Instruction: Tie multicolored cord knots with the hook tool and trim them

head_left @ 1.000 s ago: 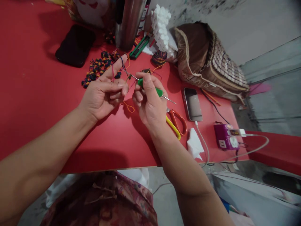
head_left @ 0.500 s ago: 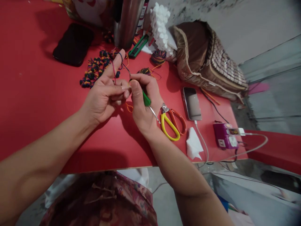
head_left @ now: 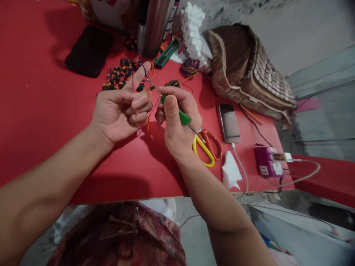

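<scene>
My right hand point(head_left: 181, 116) is closed round the green handle of a crochet hook point(head_left: 184, 118). The hook's thin metal tip points up and left, with a small dark bit of yarn work point(head_left: 152, 87) on it. My left hand point(head_left: 119, 111) has its index finger raised and dark and pink yarn point(head_left: 144, 70) looped over it. Its other fingers are curled in on the yarn strands, and orange ends dangle below. Behind the left hand lies a pile of multicoloured yarn pieces point(head_left: 119, 75). Yellow-and-red-handled scissors point(head_left: 203, 150) lie beside my right wrist.
A green cutter point(head_left: 166, 54), a steel flask point(head_left: 155, 27) and a yarn ball point(head_left: 190, 66) are at the back. A dark phone point(head_left: 89, 51) lies left. To the right are a brown bag point(head_left: 249, 62), a charging phone point(head_left: 229, 122) and a purple power adapter point(head_left: 267, 161).
My right hand has drawn back right and slightly down, apart from the left fingers. The hook's tip now shows with yarn on it, and the left thumb is folded in closer.
</scene>
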Demonstrator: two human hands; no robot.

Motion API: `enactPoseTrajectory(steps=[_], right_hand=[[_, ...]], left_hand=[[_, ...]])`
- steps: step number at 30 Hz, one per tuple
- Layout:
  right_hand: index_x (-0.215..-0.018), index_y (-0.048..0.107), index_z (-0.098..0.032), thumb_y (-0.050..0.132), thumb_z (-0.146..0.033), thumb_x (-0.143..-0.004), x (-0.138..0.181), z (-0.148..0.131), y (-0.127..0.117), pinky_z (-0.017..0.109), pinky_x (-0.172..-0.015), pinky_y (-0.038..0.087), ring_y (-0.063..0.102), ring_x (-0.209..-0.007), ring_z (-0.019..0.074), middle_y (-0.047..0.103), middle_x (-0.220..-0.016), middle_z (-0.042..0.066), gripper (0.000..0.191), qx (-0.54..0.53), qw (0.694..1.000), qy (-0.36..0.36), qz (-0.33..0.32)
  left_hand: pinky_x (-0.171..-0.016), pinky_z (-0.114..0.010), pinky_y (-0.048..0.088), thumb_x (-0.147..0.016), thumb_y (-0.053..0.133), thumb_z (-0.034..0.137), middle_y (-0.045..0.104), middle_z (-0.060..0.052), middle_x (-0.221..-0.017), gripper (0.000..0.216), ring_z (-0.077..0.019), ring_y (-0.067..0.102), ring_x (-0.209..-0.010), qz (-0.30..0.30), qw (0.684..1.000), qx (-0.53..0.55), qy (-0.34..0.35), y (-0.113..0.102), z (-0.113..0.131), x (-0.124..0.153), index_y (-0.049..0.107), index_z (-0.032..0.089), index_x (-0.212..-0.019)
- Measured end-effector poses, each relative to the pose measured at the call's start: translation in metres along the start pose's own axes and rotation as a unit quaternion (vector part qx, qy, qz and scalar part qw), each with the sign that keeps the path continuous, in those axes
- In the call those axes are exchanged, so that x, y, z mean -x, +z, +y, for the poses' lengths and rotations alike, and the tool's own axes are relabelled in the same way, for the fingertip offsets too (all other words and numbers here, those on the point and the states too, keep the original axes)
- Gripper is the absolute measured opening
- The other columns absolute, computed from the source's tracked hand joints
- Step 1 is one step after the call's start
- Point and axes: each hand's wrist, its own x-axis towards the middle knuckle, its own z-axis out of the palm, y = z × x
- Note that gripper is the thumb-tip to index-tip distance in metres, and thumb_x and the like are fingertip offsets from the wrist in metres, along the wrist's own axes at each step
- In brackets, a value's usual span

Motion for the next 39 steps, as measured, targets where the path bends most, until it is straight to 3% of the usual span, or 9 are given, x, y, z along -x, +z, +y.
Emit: enactPoseTrajectory(steps=[3, 7, 13, 16, 22, 28, 34, 39], right_hand=[[-0.118, 0.084, -0.038, 0.07, -0.07, -0.112, -0.002, -0.008, 0.0, 0.031, -0.062, 0.058, 0.065, -0.065, 0.0145, 0.072, -0.087, -0.002, 0.035, -0.096, 0.995, -0.014, 0.014], [-0.112, 0.09, -0.036, 0.083, -0.048, -0.11, -0.005, -0.021, -0.001, 0.027, -0.056, 0.052, 0.057, -0.057, 0.0096, 0.068, -0.077, -0.005, 0.014, -0.208, 0.978, -0.013, 0.012], [-0.108, 0.087, -0.037, 0.082, -0.063, -0.106, -0.005, -0.02, -0.003, 0.033, -0.052, 0.052, 0.055, -0.053, 0.0133, 0.064, -0.075, -0.004, 0.027, -0.185, 0.982, 0.027, 0.015], [-0.111, 0.086, -0.04, 0.079, -0.064, -0.108, -0.004, -0.019, -0.006, 0.035, -0.053, 0.052, 0.058, -0.056, 0.016, 0.064, -0.075, -0.003, 0.025, -0.171, 0.985, 0.037, 0.003], [-0.109, 0.086, -0.04, 0.079, -0.076, -0.102, -0.006, -0.025, -0.012, 0.036, -0.053, 0.053, 0.056, -0.055, 0.0172, 0.065, -0.073, -0.002, 0.038, -0.115, 0.991, 0.073, -0.005], [-0.102, 0.089, -0.038, 0.086, -0.057, -0.105, -0.012, -0.023, -0.015, 0.032, -0.048, 0.048, 0.048, -0.047, 0.011, 0.066, -0.072, -0.005, 0.019, -0.211, 0.976, 0.048, -0.025], [-0.104, 0.084, -0.036, 0.074, -0.077, -0.105, -0.014, -0.019, -0.019, 0.033, -0.05, 0.049, 0.052, -0.051, 0.0133, 0.064, -0.072, -0.002, 0.042, -0.138, 0.986, 0.077, -0.049], [-0.101, 0.086, -0.036, 0.082, -0.067, -0.104, -0.018, -0.013, -0.021, 0.032, -0.043, 0.042, 0.043, -0.045, 0.0115, 0.059, -0.068, -0.004, 0.031, -0.2, 0.977, 0.04, -0.056]], left_hand=[[-0.042, -0.022, 0.024, -0.093, 0.054, -0.005, 0.043, 0.006, -0.056, 0.074, -0.0136, 0.035, -0.046, -0.001, 1.0, 0.015, -0.005, 0.0, 0.002, 0.0, 0.073, 0.028, -0.157], [-0.038, -0.02, 0.02, -0.098, 0.047, -0.002, 0.038, 0.007, -0.054, 0.071, -0.0124, 0.026, -0.044, 0.024, 0.999, 0.038, 0.0, 0.006, 0.005, 0.001, 0.07, 0.022, -0.16], [-0.033, -0.014, 0.019, -0.109, 0.028, 0.007, 0.033, 0.008, -0.052, 0.065, -0.0092, 0.031, -0.038, 0.064, 0.995, 0.074, -0.01, 0.016, 0.012, 0.005, 0.07, 0.011, -0.159], [-0.032, -0.012, 0.019, -0.102, 0.036, 0.008, 0.037, 0.007, -0.051, 0.069, -0.0088, 0.038, -0.038, 0.038, 0.994, 0.099, -0.015, 0.015, 0.015, 0.006, 0.062, 0.003, -0.167], [-0.032, -0.01, 0.017, -0.083, 0.046, 0.007, 0.038, 0.008, -0.049, 0.099, -0.0089, 0.04, -0.037, 0.016, 0.992, 0.124, -0.032, 0.012, 0.019, 0.005, 0.034, -0.013, -0.179], [-0.029, -0.01, 0.016, -0.096, 0.045, 0.009, 0.038, 0.008, -0.046, 0.088, -0.0098, 0.039, -0.035, 0.043, 0.989, 0.132, -0.042, 0.013, 0.02, 0.006, 0.032, -0.01, -0.181], [-0.028, -0.009, 0.016, -0.101, 0.042, 0.009, 0.036, 0.009, -0.046, 0.081, -0.0096, 0.038, -0.033, 0.056, 0.985, 0.145, -0.07, 0.015, 0.023, 0.007, 0.037, -0.008, -0.18], [-0.03, -0.009, 0.014, -0.097, 0.043, 0.007, 0.035, 0.01, -0.048, 0.086, -0.0099, 0.039, -0.034, 0.059, 0.981, 0.156, -0.103, 0.012, 0.027, 0.008, 0.037, 0.0, -0.182]])
